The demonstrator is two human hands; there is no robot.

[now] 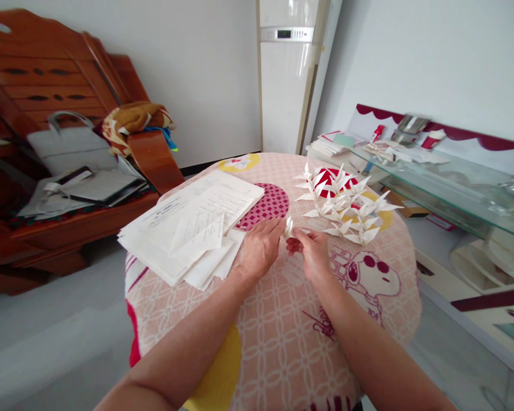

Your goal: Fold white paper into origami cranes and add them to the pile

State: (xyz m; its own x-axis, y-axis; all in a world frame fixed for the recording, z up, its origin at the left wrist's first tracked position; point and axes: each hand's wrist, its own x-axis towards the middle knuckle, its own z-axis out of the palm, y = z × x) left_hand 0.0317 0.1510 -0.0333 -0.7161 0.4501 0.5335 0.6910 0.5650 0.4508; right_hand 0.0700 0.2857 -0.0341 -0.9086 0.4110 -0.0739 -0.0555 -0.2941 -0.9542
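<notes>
Between my two hands is a small folded white paper piece (288,228), its shape partly covered by fingers. My left hand (263,242) closes on its left side, and my right hand (310,246) pinches its right side. Several finished white paper cranes (345,208) stand in a cluster just beyond my right hand. Left of my left hand lies a stack of printed paper sheets (197,211), with smaller cut sheets (214,260) at its near edge.
A patterned pink cloth (274,337) covers the round table. To the right, a glass-topped cabinet (449,182) holds papers, cups and metal bowls. A wooden bench (60,240) with a grey bag (64,142) stands at left. A tall air conditioner (286,91) is behind the table.
</notes>
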